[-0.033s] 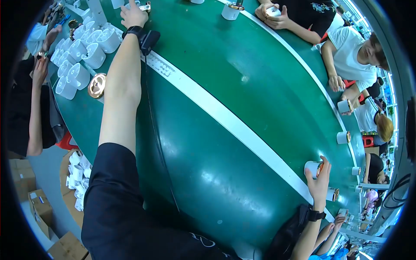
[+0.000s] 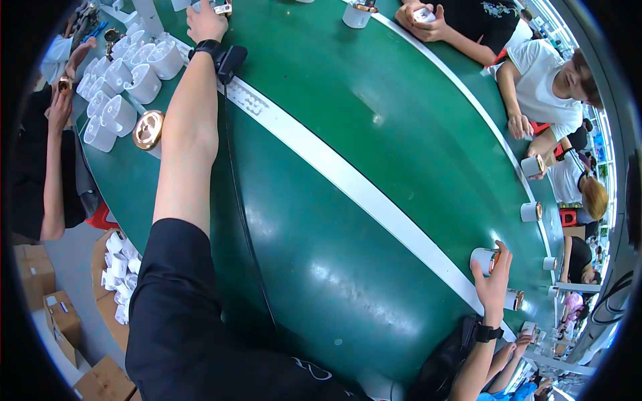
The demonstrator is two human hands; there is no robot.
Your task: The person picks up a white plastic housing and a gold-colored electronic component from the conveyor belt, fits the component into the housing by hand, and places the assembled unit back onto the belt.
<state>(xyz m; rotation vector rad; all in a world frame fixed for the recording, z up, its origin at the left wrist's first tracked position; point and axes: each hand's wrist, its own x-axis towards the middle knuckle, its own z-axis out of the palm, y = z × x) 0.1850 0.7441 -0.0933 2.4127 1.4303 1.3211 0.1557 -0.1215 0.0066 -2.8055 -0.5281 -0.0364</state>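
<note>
From afar, I see the right hand [image 2: 493,284] grasping a white cup [image 2: 480,259] by the green belt's [image 2: 374,134] near edge (the left hand's [image 2: 207,25] grip, I cannot tell).

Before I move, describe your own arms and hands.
The left hand and right hand are ungloved. The left arm has a short black sleeve, a black wrist strap with a boxy black device, and a thin black cable. The right arm has a black wristband.

This is looking like a factory. People [image 2: 540,73] are lining a green table [image 2: 301,267]; cups [image 2: 142,83] and boxes [image 2: 101,384] are standing about.
</note>
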